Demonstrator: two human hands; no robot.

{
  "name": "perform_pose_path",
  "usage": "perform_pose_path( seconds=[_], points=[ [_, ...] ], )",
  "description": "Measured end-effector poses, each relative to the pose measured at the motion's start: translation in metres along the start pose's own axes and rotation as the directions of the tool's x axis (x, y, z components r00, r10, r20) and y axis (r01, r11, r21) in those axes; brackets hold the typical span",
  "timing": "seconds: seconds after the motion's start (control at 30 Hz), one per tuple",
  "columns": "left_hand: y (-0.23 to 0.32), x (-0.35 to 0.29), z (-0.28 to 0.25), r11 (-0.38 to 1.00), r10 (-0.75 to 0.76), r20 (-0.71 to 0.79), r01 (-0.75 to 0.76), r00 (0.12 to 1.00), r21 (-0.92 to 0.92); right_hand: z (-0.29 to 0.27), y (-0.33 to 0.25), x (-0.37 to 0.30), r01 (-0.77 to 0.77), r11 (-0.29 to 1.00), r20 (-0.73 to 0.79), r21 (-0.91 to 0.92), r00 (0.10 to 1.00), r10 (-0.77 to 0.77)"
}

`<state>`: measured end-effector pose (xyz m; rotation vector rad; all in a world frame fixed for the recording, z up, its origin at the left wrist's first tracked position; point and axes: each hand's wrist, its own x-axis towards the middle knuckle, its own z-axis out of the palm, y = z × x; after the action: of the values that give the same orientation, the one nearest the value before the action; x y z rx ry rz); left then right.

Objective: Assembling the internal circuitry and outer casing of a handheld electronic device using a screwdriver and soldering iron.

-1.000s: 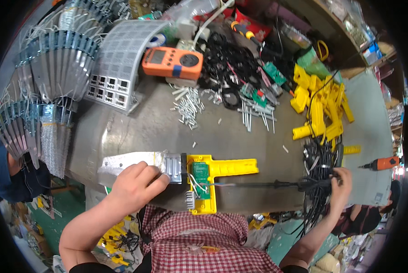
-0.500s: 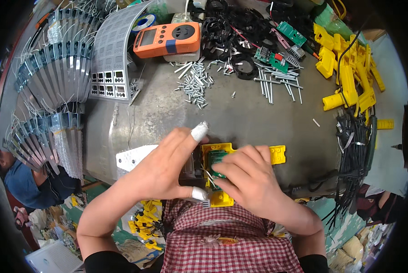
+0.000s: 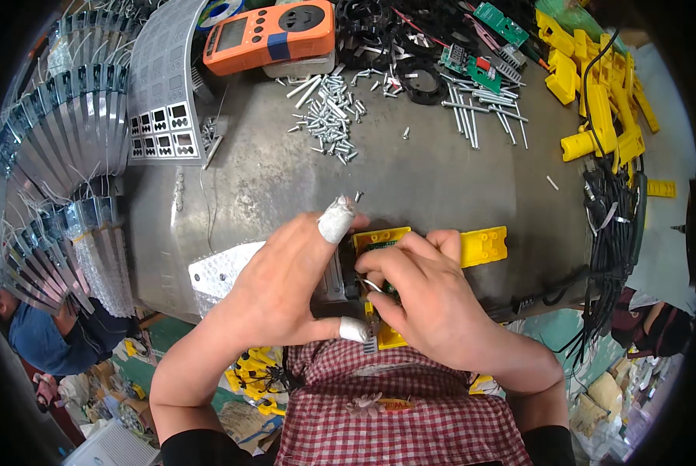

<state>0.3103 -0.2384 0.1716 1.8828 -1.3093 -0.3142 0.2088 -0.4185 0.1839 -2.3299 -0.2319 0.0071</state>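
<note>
A yellow plastic housing (image 3: 484, 246) lies open near the table's front edge, a green circuit board (image 3: 380, 246) inside it, largely covered by my right hand. My right hand (image 3: 429, 299) is closed over the housing, thumb and fingertips pinching white wires (image 3: 370, 284). My left hand (image 3: 282, 276) lies over a flat metal piece (image 3: 331, 278) beside the housing. White tape wraps its thumb and index finger, which are spread apart; its other fingers are mostly hidden. A bubble-wrapped end (image 3: 222, 272) sticks out left of that hand. By the index fingertip is a small screw (image 3: 359, 196).
Loose screws (image 3: 332, 116) and long bolts (image 3: 472, 109) lie farther back. An orange multimeter (image 3: 274, 33) stands behind them. Metal strips with wires (image 3: 68, 124) fan out at left, next to a label sheet (image 3: 161, 78). Yellow housings (image 3: 596, 101) and black cables (image 3: 612, 225) crowd the right.
The view has shifted, so the table things sit higher. My right hand has closed in on the white wires and covers more of the board. My left hand keeps its spread pose.
</note>
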Motion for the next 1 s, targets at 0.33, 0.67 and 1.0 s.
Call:
perform_pose_path(
  seconds=[0.33,0.67,1.0],
  points=[
    [0.005,-0.001,-0.001,0.995,-0.091,0.038,0.092,0.995,-0.025,0.011,0.003,-0.013,0.026,0.992,-0.148,-0.121,0.988,-0.044],
    [0.001,0.019,-0.008,0.892,0.306,0.253,-0.369,0.918,0.259,0.0,0.01,-0.022,0.208,0.941,-0.085,-0.265,0.968,-0.238],
    [-0.006,0.023,-0.005,0.947,0.277,0.286,-0.311,0.917,0.081,0.001,0.01,-0.025,0.201,0.906,-0.052,-0.373,0.97,-0.237]
  ],
)
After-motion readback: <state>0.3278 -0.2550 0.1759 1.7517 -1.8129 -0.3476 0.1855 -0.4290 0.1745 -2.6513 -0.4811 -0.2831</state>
